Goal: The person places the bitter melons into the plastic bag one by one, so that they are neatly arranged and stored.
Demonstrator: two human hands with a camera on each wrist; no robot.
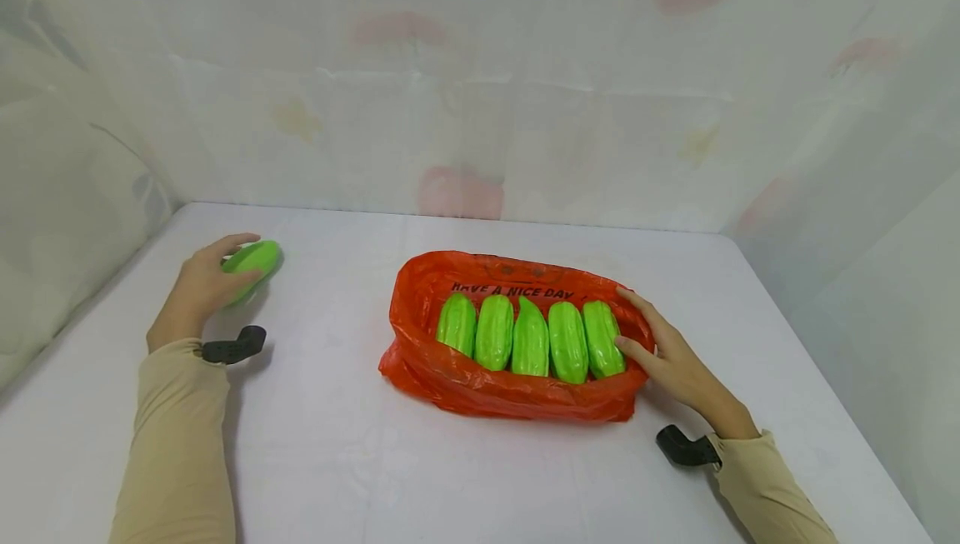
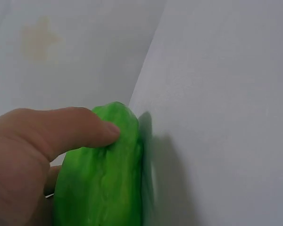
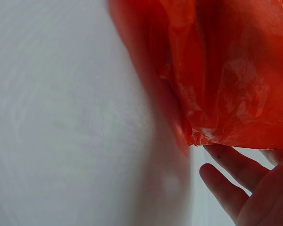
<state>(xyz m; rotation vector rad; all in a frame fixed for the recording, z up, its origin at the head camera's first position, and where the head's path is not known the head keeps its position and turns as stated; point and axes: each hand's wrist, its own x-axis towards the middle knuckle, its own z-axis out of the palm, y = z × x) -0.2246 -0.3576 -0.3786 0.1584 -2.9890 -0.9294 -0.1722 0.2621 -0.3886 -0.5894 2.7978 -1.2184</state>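
Note:
My left hand (image 1: 201, 284) holds a bright green, ridged bitter melon (image 1: 259, 256) at the table's left side. In the left wrist view, the thumb presses along the top of this bitter melon (image 2: 101, 188), with the other fingers mostly hidden behind it. A red plastic bag (image 1: 517, 398) sits opened wide near the middle, and several similar bitter melons (image 1: 531, 340) lie side by side within it. At its right rim, my right hand (image 1: 678, 367) grips the bag, thumb inside. Seen from the right wrist, some fingertips disappear behind the red plastic (image 3: 236, 94).
A white cloth covers the table (image 1: 322, 461). Pale curtain-like sheets with faded pink and yellow patterns (image 1: 461, 192) rise behind it and at both sides. Black wrist cameras (image 1: 234, 346) are strapped to both forearms.

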